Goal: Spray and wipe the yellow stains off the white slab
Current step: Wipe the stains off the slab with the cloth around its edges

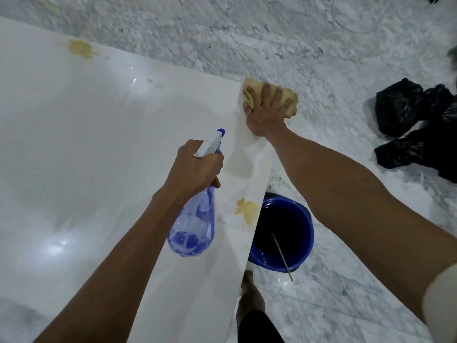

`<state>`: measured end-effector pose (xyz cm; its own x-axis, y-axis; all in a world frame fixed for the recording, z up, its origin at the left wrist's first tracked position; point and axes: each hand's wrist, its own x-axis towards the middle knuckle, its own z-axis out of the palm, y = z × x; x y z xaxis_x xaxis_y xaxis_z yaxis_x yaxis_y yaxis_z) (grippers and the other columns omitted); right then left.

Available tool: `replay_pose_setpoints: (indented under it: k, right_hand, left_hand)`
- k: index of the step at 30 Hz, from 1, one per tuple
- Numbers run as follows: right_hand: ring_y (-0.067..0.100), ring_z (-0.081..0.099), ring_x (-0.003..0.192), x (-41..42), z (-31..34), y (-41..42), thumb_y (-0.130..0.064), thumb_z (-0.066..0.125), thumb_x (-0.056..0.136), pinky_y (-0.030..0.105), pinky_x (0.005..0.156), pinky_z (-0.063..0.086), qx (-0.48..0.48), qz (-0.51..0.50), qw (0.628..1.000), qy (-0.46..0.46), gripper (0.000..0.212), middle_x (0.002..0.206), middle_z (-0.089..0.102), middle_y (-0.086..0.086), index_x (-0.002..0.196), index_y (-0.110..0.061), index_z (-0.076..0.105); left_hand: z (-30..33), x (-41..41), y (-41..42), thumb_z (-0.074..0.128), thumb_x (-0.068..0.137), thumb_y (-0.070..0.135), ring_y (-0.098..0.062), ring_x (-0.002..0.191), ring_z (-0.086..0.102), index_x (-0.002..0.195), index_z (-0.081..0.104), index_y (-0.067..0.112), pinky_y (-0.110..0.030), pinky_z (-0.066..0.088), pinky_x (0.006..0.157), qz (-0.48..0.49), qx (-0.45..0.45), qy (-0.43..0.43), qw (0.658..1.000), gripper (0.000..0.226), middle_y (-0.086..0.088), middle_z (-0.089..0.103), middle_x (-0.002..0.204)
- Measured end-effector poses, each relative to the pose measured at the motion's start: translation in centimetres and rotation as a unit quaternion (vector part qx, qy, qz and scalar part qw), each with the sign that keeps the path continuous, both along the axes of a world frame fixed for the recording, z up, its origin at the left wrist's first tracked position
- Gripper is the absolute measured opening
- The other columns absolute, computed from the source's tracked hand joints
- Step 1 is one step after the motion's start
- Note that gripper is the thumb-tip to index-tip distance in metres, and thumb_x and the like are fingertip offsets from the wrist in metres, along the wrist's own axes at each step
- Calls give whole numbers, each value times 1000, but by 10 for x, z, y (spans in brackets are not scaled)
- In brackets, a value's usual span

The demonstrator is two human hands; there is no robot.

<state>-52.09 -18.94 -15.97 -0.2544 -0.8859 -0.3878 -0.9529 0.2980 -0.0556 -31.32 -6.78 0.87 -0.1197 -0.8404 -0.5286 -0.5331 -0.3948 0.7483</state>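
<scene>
The glossy white slab (94, 125) fills the left of the view. My right hand (265, 108) presses flat, fingers spread, on a tan cloth (289, 100) at the slab's far right corner. My left hand (197, 167) grips the neck of a clear blue spray bottle (191, 226), nozzle pointing toward the cloth. One yellow stain (247, 210) lies at the slab's right edge near the bottle. Another yellow stain (80, 48) sits at the far left edge. A faint small mark (150, 81) shows mid-slab.
A blue bucket (305, 233) of dark water with a stick in it stands on the marble floor (333, 305) just right of the slab's edge. Black plastic bags (410, 120) lie on the floor at right. My bare foot (249, 295) is beside the slab.
</scene>
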Motion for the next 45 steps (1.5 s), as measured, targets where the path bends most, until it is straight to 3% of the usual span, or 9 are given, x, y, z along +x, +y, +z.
replay_pose_setpoints:
  k: [8,13,16,28,32,36,38,42,45]
  right_hand:
    - [43,-13,151,32,-4,58,-55,9,103,70,115,-6,-18,-7,1000,-5,59,167,-13,9,158,-38,-6]
    - [49,14,149,76,-6,128,-60,7,101,77,112,10,-81,-19,997,-1,64,166,16,16,157,-35,23]
    - [46,2,152,104,-6,175,-61,-1,93,70,114,-3,-61,-26,998,-13,72,168,4,13,159,-34,12]
    - [45,-2,152,196,-4,316,-56,6,99,69,115,0,-44,-31,998,12,64,168,-2,11,159,-35,6]
    - [48,33,143,219,-8,352,-54,20,98,72,108,27,-43,-65,997,17,61,159,35,14,153,-32,37]
    - [43,2,152,238,-6,391,-54,20,102,69,116,1,-51,-51,997,-18,61,168,5,12,159,-34,11]
    - [40,-1,153,247,4,411,-57,23,102,66,115,-7,-78,-67,993,-55,62,168,4,11,158,-33,12]
    - [46,13,151,275,-1,460,-56,12,101,73,114,10,-74,-56,995,-26,62,166,17,14,157,-33,25]
    - [45,-1,152,291,-6,497,-56,7,101,72,115,5,-49,-43,998,-12,61,168,1,12,159,-36,7]
  left_hand:
    - [0,42,28,49,74,23,-15,39,63,94,62,-15,-36,49,62,-55,-12,8,998,45,-39,64,96]
    - [-6,80,56,54,92,12,-14,38,62,94,61,-16,-36,50,63,-116,-43,-1,992,29,-39,64,97]
    - [-6,103,78,54,93,10,-13,38,62,97,63,-15,-36,52,64,-147,-45,-9,988,27,-38,65,94]
    - [0,167,159,53,80,15,-22,47,63,95,68,-6,-36,55,64,-194,-5,1,981,30,-31,71,98]
    - [-4,181,184,53,87,5,-15,41,60,99,65,-12,-35,52,62,-207,-4,-7,978,24,-33,70,101]
    - [-4,197,212,54,84,10,-14,40,61,99,63,-14,-36,51,65,-208,2,1,978,29,-34,68,100]
    - [-2,204,225,55,85,8,-14,40,61,99,63,-14,-36,52,64,-208,7,3,978,27,-33,68,101]
    - [3,215,259,54,84,8,-13,40,61,98,64,-13,-34,53,63,-215,-1,-5,977,27,-30,71,99]
    - [10,222,289,53,76,12,-15,40,61,96,61,-14,-36,51,65,-223,2,1,975,34,-33,68,97]
